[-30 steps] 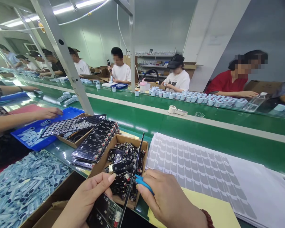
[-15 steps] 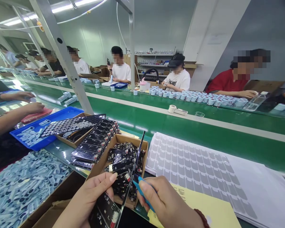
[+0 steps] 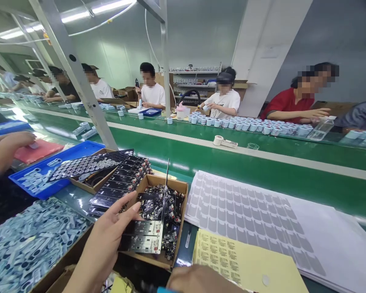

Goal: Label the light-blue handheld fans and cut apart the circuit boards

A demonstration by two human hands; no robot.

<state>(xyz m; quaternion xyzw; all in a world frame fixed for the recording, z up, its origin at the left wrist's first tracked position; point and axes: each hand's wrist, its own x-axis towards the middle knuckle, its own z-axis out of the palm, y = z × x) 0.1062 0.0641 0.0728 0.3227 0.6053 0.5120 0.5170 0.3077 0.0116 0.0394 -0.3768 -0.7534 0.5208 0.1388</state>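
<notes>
My left hand (image 3: 110, 230) is closed on a piece of black circuit board panel (image 3: 144, 238), which has a long thin edge strip (image 3: 165, 195) standing up along its right side. The panel is over a cardboard box (image 3: 183, 191) of loose small circuit boards (image 3: 171, 240). At the bottom edge, partly out of frame, my right hand (image 3: 198, 280) is closed round blue-handled cutters (image 3: 164, 289); only a bit of the handle and a blurred dark tip show. Behind my left hand lies a stack of uncut circuit board panels (image 3: 118, 179).
Printed label sheets (image 3: 247, 215) and a yellow sticker sheet (image 3: 262, 260) lie at right. Light-blue plastic parts (image 3: 33, 240) fill a box at left, near a blue tray (image 3: 88, 147). Beyond runs a green conveyor (image 3: 183, 144) with co-workers opposite; a co-worker's hand (image 3: 16, 140) is at left.
My right hand has drawn down and toward me with the cutters, away from the edge strip. My left hand has raised and turned the panel, so its face shows more.
</notes>
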